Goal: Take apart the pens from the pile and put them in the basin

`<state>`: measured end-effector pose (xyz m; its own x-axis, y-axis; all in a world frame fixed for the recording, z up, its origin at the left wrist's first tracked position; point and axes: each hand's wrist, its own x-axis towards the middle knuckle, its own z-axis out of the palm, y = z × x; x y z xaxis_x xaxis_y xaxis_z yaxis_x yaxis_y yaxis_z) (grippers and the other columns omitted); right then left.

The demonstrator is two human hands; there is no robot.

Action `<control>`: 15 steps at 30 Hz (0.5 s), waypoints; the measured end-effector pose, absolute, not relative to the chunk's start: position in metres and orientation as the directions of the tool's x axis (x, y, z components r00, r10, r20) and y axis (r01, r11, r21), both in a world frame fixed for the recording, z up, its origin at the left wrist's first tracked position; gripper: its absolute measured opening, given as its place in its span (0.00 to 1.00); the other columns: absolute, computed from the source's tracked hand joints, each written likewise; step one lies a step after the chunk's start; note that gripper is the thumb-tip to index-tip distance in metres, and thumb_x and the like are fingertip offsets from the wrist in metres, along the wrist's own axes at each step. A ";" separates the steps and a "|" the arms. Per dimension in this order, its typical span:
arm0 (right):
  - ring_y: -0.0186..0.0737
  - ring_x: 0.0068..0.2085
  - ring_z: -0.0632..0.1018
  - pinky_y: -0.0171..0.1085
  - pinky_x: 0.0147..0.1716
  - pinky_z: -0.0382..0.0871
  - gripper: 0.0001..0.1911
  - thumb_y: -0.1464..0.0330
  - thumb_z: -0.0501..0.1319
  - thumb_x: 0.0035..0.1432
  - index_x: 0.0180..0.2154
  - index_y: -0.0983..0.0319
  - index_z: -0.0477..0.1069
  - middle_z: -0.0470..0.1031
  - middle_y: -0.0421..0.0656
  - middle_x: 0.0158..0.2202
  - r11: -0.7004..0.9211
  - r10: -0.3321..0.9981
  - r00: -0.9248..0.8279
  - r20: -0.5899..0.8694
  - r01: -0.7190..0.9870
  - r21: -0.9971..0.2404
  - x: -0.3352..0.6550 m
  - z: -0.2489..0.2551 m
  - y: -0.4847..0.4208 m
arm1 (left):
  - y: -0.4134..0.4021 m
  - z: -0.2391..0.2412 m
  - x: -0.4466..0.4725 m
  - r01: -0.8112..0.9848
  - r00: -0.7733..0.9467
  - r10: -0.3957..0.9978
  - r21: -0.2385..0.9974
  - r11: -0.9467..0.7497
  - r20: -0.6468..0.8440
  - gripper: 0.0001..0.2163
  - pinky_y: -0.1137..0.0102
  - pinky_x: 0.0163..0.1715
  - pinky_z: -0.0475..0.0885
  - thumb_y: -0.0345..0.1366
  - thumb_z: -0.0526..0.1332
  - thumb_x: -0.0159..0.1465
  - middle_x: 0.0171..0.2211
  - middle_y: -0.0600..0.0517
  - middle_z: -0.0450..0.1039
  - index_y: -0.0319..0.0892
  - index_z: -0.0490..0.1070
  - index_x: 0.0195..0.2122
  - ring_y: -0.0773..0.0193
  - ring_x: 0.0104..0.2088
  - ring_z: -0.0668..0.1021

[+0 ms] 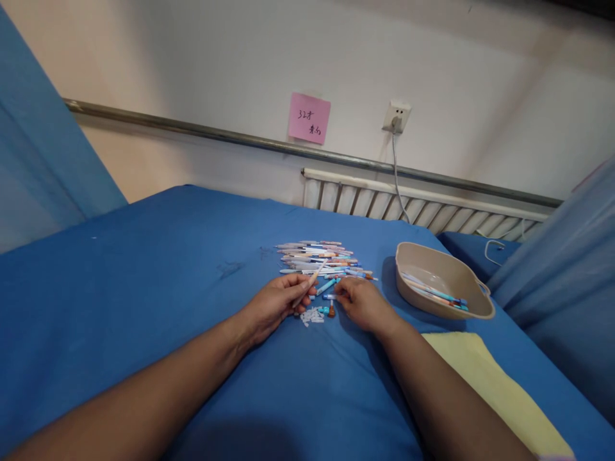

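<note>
Slanting a bare left forearm [139,397] up from the lower left, nearest the camera, across a blue sheet [158,282]. Gripping a slim pale pen [314,277] between thumb and bent fingers with the left hand [276,299], tilting it up and rightward. Seeing white bits [311,316] heaped on the sheet just below that hand, and a spread of pens [312,255] lying roughly side by side just beyond it. Finding a loose teal pen [327,287] slanting between the two hands, with a teal bit [323,310] and a brown bit [331,310] lower down, just right of the white ones. Bending the fingers of the right hand [362,301] together at one end of a blue-and-white piece [329,296], but not being able to tell whether pinching or merely touching it. Angling the right forearm [446,390] in from the lower right, partly covering a yellow cloth [480,365]. Spotting a beige tub [451,264] beyond, holding more pens [432,289], and a blue curtain [562,288] at far right.
</note>
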<state>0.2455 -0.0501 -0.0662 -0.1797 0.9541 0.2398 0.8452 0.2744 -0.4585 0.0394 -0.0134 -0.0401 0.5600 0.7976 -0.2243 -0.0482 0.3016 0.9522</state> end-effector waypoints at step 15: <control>0.37 0.28 0.74 0.35 0.29 0.66 0.16 0.65 0.61 0.51 0.43 0.62 0.67 0.72 0.40 0.27 0.139 0.961 0.191 0.199 0.288 -0.947 0.242 -0.069 -0.040 | -0.013 -0.046 0.039 -0.002 0.591 0.780 0.967 0.255 -0.205 0.13 0.76 0.20 0.59 0.44 0.64 0.56 0.22 0.56 0.67 0.38 0.69 0.32 0.73 0.19 0.66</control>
